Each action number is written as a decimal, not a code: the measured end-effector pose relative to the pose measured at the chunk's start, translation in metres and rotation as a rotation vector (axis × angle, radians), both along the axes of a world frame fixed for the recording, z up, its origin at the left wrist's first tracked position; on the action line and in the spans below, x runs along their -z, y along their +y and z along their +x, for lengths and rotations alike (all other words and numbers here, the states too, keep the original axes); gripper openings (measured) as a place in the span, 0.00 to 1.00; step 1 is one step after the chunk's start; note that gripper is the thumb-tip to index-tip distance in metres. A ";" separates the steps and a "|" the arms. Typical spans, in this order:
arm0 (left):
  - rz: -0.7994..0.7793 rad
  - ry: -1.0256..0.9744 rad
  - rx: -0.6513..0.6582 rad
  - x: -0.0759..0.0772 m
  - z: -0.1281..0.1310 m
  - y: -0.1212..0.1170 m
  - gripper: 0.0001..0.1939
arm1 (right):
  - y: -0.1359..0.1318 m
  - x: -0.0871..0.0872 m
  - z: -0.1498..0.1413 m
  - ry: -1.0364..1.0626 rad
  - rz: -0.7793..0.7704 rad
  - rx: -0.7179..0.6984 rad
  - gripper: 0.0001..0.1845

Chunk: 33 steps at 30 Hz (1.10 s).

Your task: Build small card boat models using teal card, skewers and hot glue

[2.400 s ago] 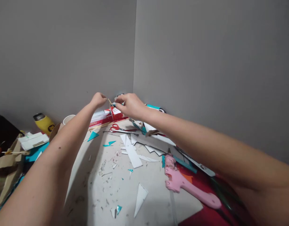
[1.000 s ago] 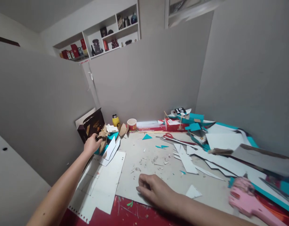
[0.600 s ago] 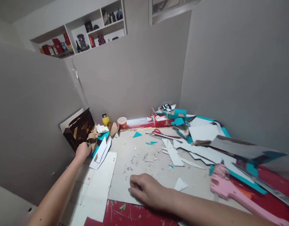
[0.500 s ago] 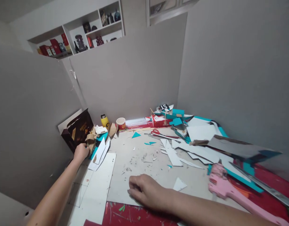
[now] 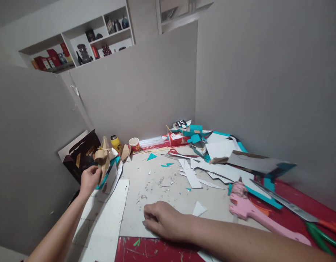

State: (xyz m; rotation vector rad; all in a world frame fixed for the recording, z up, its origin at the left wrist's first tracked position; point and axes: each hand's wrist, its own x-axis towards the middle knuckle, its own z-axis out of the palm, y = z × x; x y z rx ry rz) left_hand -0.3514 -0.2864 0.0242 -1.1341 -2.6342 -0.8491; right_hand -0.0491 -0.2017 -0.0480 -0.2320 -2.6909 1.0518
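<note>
At the left of the table my left hand (image 5: 90, 179) is closed on the near edge of a brown cardboard model boat (image 5: 104, 164), which is tilted up on its side and has a curled cardboard band on it. White and teal cut card (image 5: 112, 174) lies right under and beside it. My right hand (image 5: 164, 221) rests on the grey work board (image 5: 146, 185) near its front edge. Its fingers are curled in, and nothing shows in them. Paper scraps (image 5: 164, 180) lie on the board beyond that hand.
A dark box (image 5: 82, 156), yellow bottle (image 5: 116, 143) and paper cup (image 5: 134, 145) stand at the back left. On the right lie a pink glue gun (image 5: 252, 209), large scissors (image 5: 290, 207) and piled white card (image 5: 219, 149). Red-handled scissors (image 5: 176, 153) lie at the back.
My left hand has raised the cardboard boat a little off the card pieces and tilted it. My right hand stays at the board's front. The whole view has shifted slightly.
</note>
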 end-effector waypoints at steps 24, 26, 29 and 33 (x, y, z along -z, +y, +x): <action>-0.184 0.167 0.146 0.034 0.015 0.152 0.16 | 0.006 0.000 -0.001 -0.019 -0.057 -0.043 0.04; -0.221 0.176 0.150 0.036 0.011 0.155 0.16 | 0.006 0.000 -0.001 -0.025 -0.058 -0.039 0.04; -0.241 0.163 0.154 0.039 0.009 0.159 0.16 | 0.007 0.000 0.000 -0.038 -0.067 -0.037 0.04; -0.190 0.100 0.137 0.044 0.001 0.155 0.16 | 0.008 0.000 0.000 -0.040 -0.075 -0.032 0.05</action>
